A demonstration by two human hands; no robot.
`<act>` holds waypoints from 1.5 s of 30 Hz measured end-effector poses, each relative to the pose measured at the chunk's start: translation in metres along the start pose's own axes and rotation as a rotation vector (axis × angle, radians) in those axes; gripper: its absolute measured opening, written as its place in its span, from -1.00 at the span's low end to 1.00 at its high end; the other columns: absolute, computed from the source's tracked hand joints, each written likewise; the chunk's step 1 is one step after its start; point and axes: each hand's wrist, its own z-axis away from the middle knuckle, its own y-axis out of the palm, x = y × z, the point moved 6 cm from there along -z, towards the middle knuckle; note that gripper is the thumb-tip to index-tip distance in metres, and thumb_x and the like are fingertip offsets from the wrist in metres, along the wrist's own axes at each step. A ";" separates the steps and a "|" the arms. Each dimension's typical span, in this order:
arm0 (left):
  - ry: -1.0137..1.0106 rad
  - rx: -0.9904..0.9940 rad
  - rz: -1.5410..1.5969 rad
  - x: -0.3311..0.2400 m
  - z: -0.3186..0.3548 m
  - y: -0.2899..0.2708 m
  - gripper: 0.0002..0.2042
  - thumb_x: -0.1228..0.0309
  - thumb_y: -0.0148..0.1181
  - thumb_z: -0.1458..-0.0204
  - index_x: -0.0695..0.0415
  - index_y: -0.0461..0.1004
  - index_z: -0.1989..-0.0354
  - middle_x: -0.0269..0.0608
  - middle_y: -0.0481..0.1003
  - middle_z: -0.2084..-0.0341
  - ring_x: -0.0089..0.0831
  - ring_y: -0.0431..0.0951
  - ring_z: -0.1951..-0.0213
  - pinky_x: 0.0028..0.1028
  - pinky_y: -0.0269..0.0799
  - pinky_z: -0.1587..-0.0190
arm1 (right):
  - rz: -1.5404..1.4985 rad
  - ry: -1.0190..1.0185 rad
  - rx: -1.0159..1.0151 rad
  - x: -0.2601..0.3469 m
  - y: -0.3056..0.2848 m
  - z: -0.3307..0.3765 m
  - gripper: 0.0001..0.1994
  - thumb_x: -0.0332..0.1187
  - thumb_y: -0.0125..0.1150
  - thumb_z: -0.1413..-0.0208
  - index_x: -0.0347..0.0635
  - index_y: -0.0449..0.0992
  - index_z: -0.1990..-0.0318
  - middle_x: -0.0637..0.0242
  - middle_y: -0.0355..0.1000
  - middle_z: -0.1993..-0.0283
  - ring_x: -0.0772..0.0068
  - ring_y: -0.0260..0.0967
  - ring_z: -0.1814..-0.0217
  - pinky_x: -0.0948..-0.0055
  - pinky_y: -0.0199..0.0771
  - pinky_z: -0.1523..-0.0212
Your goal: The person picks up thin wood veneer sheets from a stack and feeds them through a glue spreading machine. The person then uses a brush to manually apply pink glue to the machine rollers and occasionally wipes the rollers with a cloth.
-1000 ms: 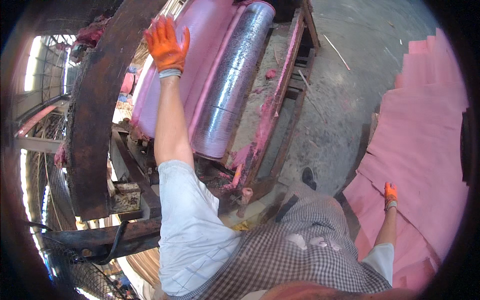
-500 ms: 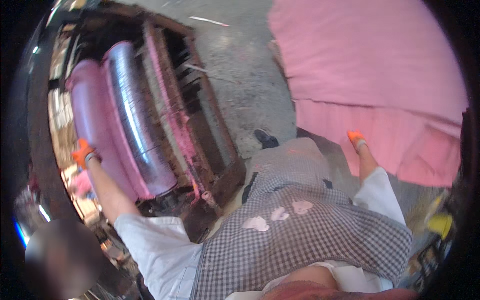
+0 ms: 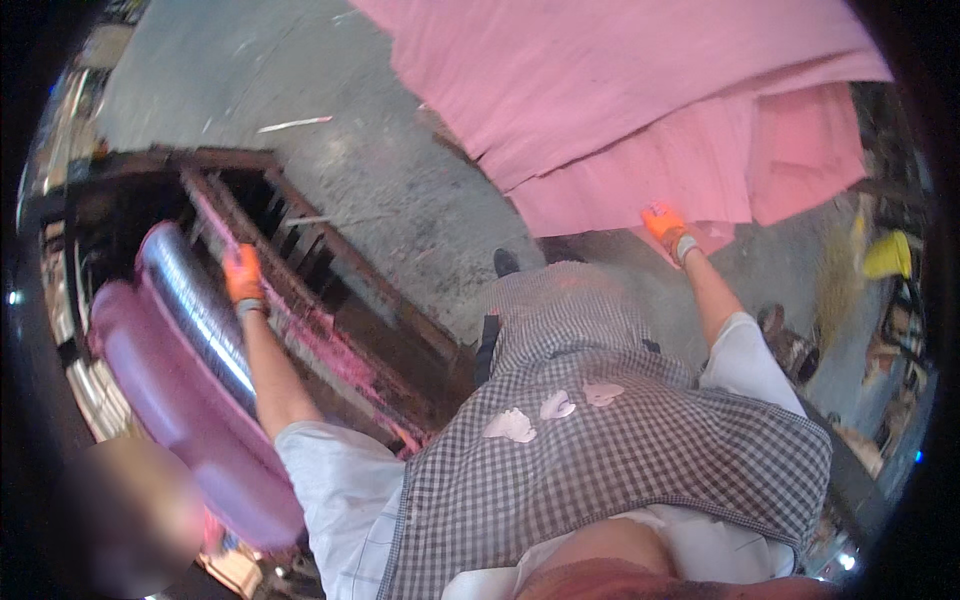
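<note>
My left hand [image 3: 243,276], in an orange glove, is over the pink-stained bar [image 3: 345,352] of a roller machine. Its fingers look bunched, and I cannot make out what is in them, or whether they touch the bar. Beside it lie a shiny metal roller [image 3: 185,290] and a pink-coated roller [image 3: 165,375]. Off to the right, my right hand [image 3: 664,228], also in an orange glove, is closed at the near edge of a pink sheet [image 3: 600,185]. A small corner of the sheet hangs below that hand. More wide pink sheets [image 3: 620,70] lie stacked beyond.
Between machine and stack runs a grey concrete floor [image 3: 400,190] with a thin white strip [image 3: 295,124] on it. The machine's dark frame [image 3: 370,310] stands close on my left. A yellow container [image 3: 887,256] and clutter are at the far right. Another person is at the lower left.
The view has turned, so the machine sits lower and the sheets farther left. My left hand has gone from the pink-coated roller to the stained bar. My right hand remains at the sheets' near edge.
</note>
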 end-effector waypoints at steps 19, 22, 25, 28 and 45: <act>0.069 1.346 -0.349 -0.173 0.411 0.524 -0.50 -0.03 0.09 -0.12 0.08 0.45 -0.08 -0.19 0.54 0.22 -0.39 0.47 0.20 -0.37 0.39 0.11 | -0.370 0.737 -0.130 -0.364 0.182 0.357 -0.41 -0.43 0.11 -0.07 0.00 0.16 -0.29 0.21 0.17 -0.38 0.20 0.03 -0.48 0.26 -0.06 -0.48; 0.049 1.349 -0.417 -0.236 0.445 0.542 -0.58 0.04 0.05 -0.16 0.05 0.49 -0.06 -0.22 0.53 0.27 -0.36 0.47 0.30 -0.33 0.41 0.21 | -0.357 0.771 -0.206 -0.421 0.241 0.378 -0.51 -0.40 0.23 0.02 -0.02 0.37 -0.15 0.21 0.34 -0.25 0.16 0.18 -0.40 0.23 0.03 -0.45; 0.162 1.417 -0.439 -0.260 0.492 0.615 -0.59 0.07 0.05 -0.20 0.03 0.47 -0.10 -0.25 0.52 0.28 -0.39 0.46 0.27 -0.35 0.40 0.23 | -0.105 0.930 -0.655 -0.477 0.259 0.411 -0.59 -0.37 0.34 0.10 -0.04 0.58 0.00 0.21 0.51 -0.13 0.13 0.34 -0.31 0.19 0.12 -0.43; 0.239 1.354 -0.453 -0.331 0.554 0.653 -0.62 0.09 0.04 -0.22 0.01 0.48 -0.10 -0.25 0.51 0.28 -0.44 0.44 0.22 -0.41 0.39 0.17 | 0.177 0.379 0.182 -0.499 0.293 0.436 -0.29 -0.33 0.63 0.48 -0.05 0.51 -0.02 0.11 0.48 -0.10 0.06 0.33 -0.30 0.20 0.28 -0.34; 1.190 1.781 -0.212 -0.697 0.963 0.850 -0.46 0.16 0.13 -0.23 0.19 0.27 -0.31 -0.04 0.39 -0.24 -0.23 0.38 -0.27 -0.38 0.27 -0.27 | -1.826 0.429 -0.899 -0.837 -0.067 0.364 -0.76 -0.17 0.09 -0.30 0.00 0.44 -0.03 0.38 0.45 0.25 0.47 0.41 0.31 0.46 0.45 0.40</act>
